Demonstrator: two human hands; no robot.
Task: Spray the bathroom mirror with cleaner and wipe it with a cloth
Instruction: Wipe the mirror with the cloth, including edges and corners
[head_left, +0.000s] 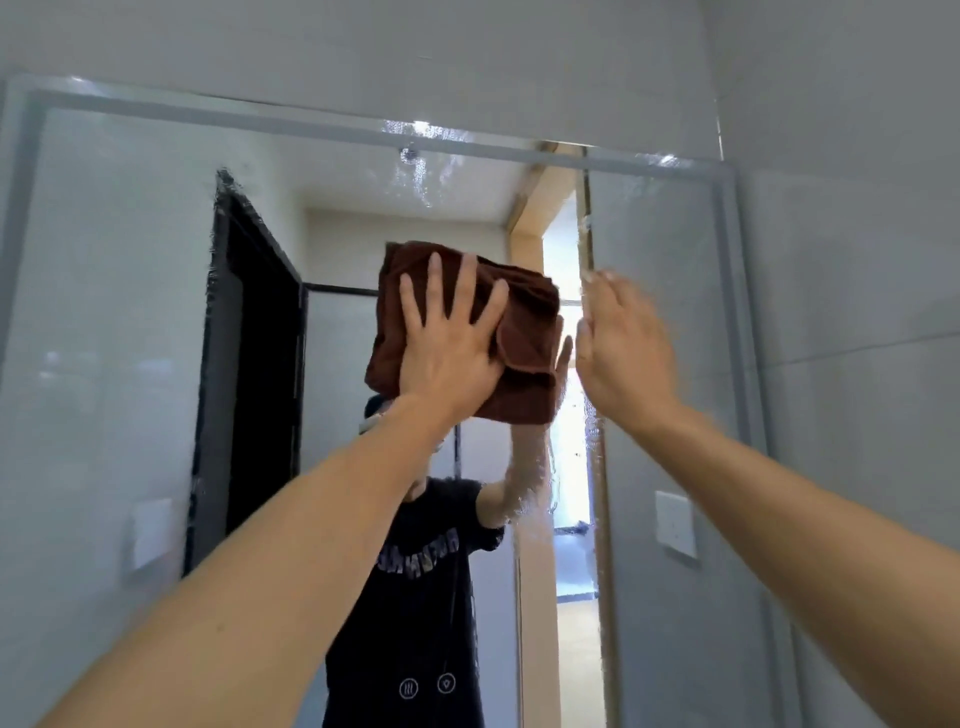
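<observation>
Up at head height on the glass: my left hand (449, 353) is flat, fingers spread, pressing the folded dark-brown terry cloth (524, 332) against the wall-mounted rectangular mirror with bevelled border (130, 291). My right hand (621, 345) is just beside the cloth's right edge, fingers straight, holding nothing; it is motion-blurred, so I can't tell whether the fingertips touch the glass.

Progress, my read: spraying is done, wiping is midway. Wet streaks and droplets show along the top border above the cloth, and a beaded vertical line runs down just right of it. Left half looks hazy, can't tell wiped or not. No spray bottle in view.

Room to move: cloth sits centre, slightly high. Open glass on all sides: wide to the left, narrower to the right before the bevel, a short reach up to the top border. Grey tiled wall (857, 260) wraps the frame top and right. Bottom edge is out of view.
</observation>
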